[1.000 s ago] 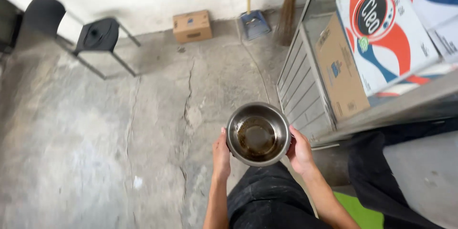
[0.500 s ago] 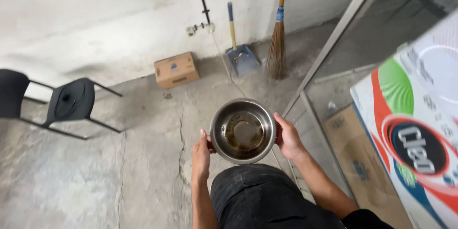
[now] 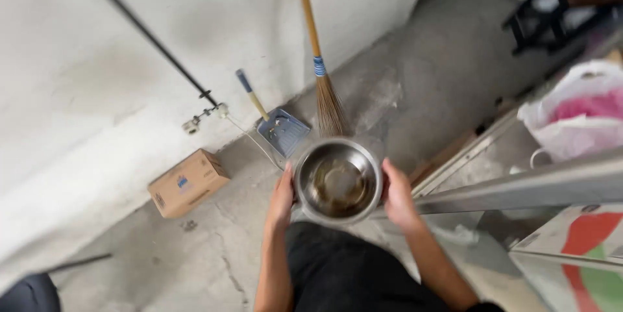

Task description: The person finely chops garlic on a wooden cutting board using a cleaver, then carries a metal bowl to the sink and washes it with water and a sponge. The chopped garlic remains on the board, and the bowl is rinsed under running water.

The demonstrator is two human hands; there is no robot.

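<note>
- Steel bowl (image 3: 338, 181) with brownish liquid, held at waist height over the concrete floor (image 3: 195, 260).
- Left hand (image 3: 283, 199) and right hand (image 3: 397, 196) clasp its opposite sides, fingers gripping the rim.
- Beyond: blue dustpan (image 3: 283, 131), broom (image 3: 324, 91), cardboard box (image 3: 187, 183) against the white wall (image 3: 78, 91).

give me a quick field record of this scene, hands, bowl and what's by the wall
left hand: grips the bowl's left rim
right hand: grips the bowl's right rim
steel bowl: held level in front of the body, brownish liquid inside
broom: leaning on the white wall
dustpan: blue, on the floor beside the broom
cardboard box: on the floor by the wall
</note>
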